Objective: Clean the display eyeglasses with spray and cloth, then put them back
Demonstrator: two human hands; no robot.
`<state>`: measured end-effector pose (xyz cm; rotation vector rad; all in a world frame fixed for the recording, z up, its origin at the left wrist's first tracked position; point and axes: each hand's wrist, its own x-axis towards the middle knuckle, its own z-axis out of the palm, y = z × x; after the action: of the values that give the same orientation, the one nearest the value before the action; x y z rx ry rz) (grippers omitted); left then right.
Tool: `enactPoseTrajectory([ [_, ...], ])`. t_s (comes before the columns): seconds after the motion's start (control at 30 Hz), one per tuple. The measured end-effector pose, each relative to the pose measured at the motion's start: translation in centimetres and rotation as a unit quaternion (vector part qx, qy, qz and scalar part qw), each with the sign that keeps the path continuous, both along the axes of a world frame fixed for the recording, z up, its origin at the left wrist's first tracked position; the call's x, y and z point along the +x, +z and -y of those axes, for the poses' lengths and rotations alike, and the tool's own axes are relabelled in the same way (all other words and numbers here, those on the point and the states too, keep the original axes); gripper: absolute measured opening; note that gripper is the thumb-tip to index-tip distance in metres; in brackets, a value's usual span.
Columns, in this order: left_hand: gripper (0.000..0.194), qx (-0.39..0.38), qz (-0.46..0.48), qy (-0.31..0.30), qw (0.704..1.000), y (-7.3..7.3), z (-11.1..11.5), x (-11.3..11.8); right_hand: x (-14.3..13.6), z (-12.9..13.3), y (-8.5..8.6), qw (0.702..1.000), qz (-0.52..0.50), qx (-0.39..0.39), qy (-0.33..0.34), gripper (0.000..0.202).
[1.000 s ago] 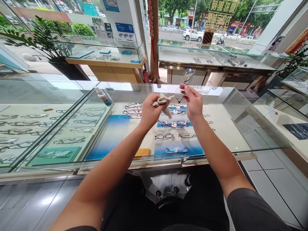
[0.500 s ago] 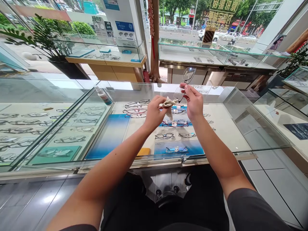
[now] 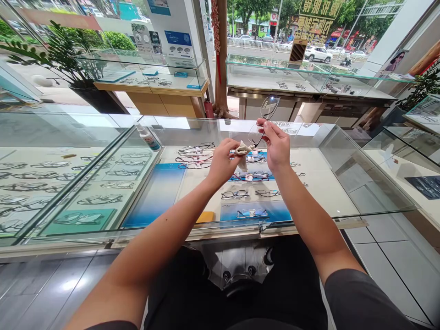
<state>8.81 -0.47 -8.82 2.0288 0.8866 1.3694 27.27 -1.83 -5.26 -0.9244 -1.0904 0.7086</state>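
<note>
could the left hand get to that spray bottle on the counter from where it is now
Probably yes. The spray bottle lies on top of the glass counter, not under it, with open glass between it and the left hand. But that hand is pinching a cloth against the glasses, so it isn't free.

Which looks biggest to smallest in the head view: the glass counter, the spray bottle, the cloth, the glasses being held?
1. glass counter
2. glasses
3. spray bottle and cloth look about alike; the bottle lies farther away, so unranked.
</note>
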Motion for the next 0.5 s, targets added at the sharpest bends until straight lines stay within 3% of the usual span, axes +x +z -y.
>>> enactPoseTrajectory([
  [0.23, 0.008, 0.015, -0.059, -0.04, 0.997, -0.9, -0.2, 0.3, 0.0, 0.1, 0.1, 1.0, -0.013, 0.007, 0.001, 0.034],
  [0.5, 0.013, 0.066, -0.079, 0.002, 0.995, -1.5, -0.4, 1.1, 0.0, 0.2, 0.3, 1.0, -0.002, -0.002, -0.017, 0.038],
])
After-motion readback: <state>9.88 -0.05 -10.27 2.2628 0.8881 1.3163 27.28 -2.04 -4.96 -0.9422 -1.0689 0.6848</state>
